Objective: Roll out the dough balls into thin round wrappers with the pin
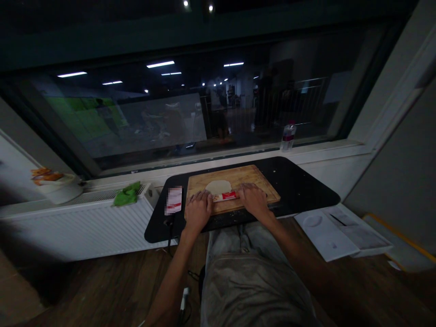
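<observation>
Black rounded bench [299, 186] sits at the centre of the frame against a white window sill [327, 152], its near edge over the person's lap. On it a pale wooden cutting board [262, 181] lies square to the near edge. Bare black surface shows to the right of the board and in a narrower strip to its left, where a blurred red-and-white packet [174, 200] lies just beside the board.

A red-and-white cylindrical roller [225, 196] lies crosswise on the near half of the board. A flat round disc of pale dough [218, 186] sits just beyond it, touching or nearly touching the roller's far side; the picture is too small to tell which.

The left hand [199, 209] covers the roller's left end and the right hand [254, 199] covers its right end. Grip: both palms are down, fingers stretched forward over the roller rather than closed around it. Only the middle of the roller shows between them. The dough lies ahead of the gap between the hands, clear of both.

Surroundings: a green cloth [127, 194] rests on a white radiator [85, 222] at left. A clear plastic bottle [288, 136] stands on the sill at upper right. White papers [337, 231] lie on the wooden floor [102, 290] at lower right, well apart from the bench.
</observation>
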Demonstrator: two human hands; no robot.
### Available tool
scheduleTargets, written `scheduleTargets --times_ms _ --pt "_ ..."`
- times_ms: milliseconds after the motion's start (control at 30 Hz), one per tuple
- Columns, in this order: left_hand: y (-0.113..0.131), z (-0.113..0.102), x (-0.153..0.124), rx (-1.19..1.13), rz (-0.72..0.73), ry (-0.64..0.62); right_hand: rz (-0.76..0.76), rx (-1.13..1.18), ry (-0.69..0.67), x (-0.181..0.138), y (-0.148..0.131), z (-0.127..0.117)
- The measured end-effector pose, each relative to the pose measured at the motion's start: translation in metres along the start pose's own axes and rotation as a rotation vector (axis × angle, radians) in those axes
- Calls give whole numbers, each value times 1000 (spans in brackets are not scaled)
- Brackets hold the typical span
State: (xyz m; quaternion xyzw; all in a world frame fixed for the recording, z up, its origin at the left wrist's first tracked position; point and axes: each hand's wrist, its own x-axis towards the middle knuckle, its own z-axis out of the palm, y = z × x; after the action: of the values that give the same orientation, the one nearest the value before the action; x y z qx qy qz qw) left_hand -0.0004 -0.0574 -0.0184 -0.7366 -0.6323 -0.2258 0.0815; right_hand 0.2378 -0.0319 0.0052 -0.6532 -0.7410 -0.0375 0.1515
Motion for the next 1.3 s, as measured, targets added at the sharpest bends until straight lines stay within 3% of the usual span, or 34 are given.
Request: scheduleTargets --times_ms 533,900,1300 --pt "-2 4 -7 -13 -10 9 -7 46 18 -7 1 1" --pt "2 8 8 16 -37 -15 -58 24 31 5 3 7" --pt "1 -1 34 145 -18 -67 -93 -24 -46 55 -5 0"
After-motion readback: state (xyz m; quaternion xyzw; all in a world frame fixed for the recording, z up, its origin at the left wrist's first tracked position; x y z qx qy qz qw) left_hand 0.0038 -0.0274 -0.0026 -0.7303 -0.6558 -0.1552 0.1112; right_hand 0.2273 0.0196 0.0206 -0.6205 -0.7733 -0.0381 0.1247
